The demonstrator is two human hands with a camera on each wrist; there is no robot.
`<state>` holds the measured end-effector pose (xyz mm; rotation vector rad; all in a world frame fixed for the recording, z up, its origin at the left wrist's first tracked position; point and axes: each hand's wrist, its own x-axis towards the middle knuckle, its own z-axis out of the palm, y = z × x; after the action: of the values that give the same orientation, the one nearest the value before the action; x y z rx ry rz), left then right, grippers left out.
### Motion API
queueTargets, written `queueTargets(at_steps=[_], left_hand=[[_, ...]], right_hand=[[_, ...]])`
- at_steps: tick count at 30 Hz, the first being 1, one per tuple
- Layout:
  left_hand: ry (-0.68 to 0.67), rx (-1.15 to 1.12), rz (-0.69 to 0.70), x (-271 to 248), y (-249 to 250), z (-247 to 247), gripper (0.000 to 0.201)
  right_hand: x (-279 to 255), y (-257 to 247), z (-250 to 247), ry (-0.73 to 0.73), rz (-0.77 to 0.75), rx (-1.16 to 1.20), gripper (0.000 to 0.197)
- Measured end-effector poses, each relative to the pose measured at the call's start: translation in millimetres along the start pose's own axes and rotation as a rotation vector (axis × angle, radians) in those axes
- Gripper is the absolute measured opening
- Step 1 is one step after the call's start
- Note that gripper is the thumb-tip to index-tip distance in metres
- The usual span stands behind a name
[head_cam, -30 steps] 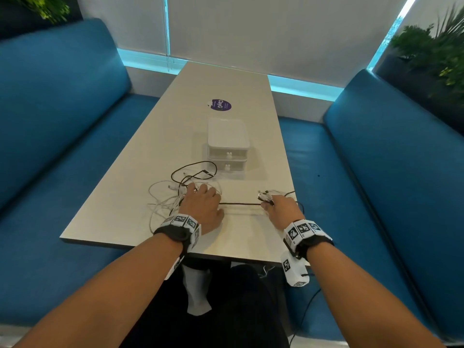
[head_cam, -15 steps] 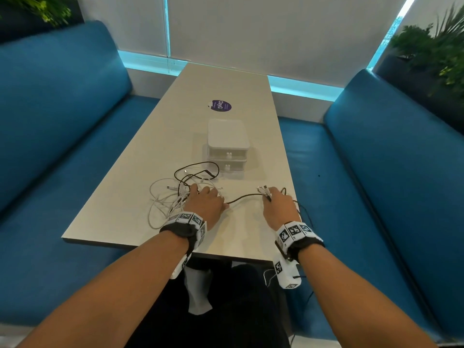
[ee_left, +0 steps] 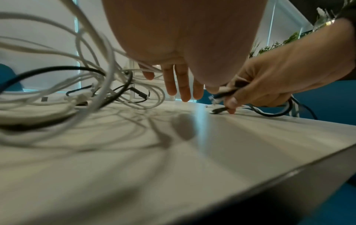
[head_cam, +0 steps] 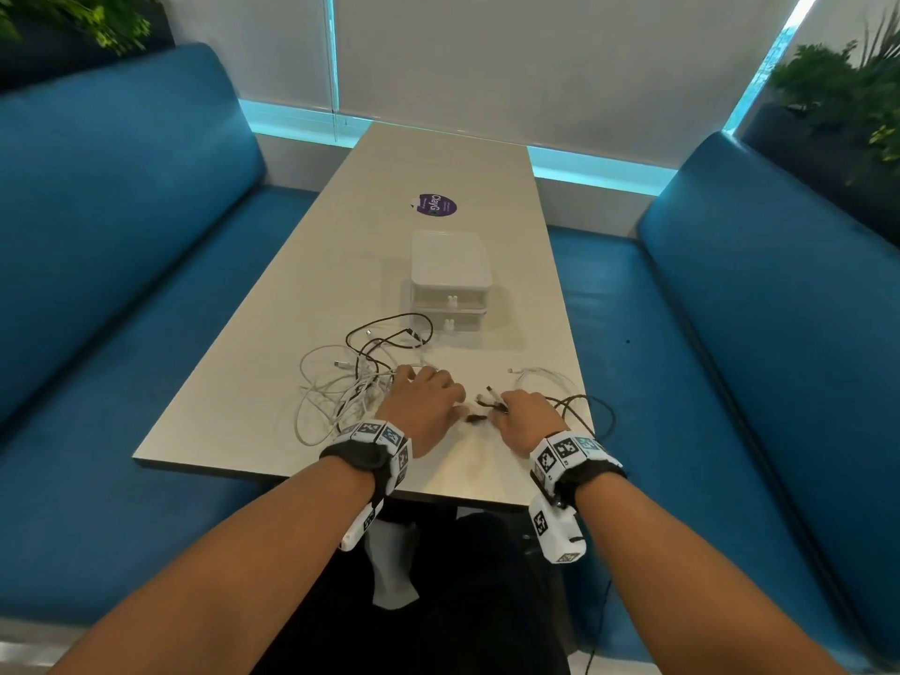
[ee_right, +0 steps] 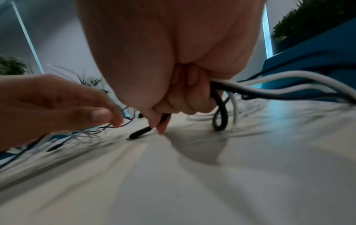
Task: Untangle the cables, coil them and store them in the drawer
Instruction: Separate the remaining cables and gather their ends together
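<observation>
Head view | pale table | blue benches | plants, possibly artificial

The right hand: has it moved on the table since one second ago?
Yes. The right hand has moved leftward, toward the left hand; against the drawer box, the gap between the hands is smaller.

At the centre of the head view a table runs away up the frame between two benches, one at each side. A drawer unit stands mid-table, a round sticker above it. Below the unit lies a tangle of cables, left hand at its right edge, right hand further right on a cable bundle
</observation>
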<state>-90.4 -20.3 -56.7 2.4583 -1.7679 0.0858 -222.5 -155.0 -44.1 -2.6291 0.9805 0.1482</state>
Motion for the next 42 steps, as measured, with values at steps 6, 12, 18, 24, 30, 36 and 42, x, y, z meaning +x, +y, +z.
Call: queueTargets(at_steps=[6, 12, 18, 24, 30, 36, 42], left_hand=[[-0.012, -0.005, -0.019, -3, -18, -5, 0.026], [0.007, 0.02, -0.077, -5, -25, -7, 0.028], [0.034, -0.067, -0.139, 3, -23, -15, 0.033], [0.128, -0.112, -0.094, 10, -21, -22, 0.032], [0.176, 0.095, -0.091, 35, -24, -44, 0.022], [-0.081, 0.153, -0.265, 58, -65, -59, 0.026], [-0.171, 0.091, -0.275, 58, -78, -34, 0.033]], right_hand=[[-4, 41, -23, 0.102, 0.32, -0.08, 0.021], [-12, 41, -25, 0.234, 0.42, 0.069, 0.03], [-7, 9, -17, 0.2, 0.225, 0.235, 0.037], [2, 0, -5, 0.217, 0.189, 0.231, 0.044], [9, -1, -4, 0.16, 0.104, 0.219, 0.034], [13, -5, -4, 0.131, 0.104, 0.2, 0.023], [23, -19, 2, 0.037, 0.092, 0.214, 0.027]])
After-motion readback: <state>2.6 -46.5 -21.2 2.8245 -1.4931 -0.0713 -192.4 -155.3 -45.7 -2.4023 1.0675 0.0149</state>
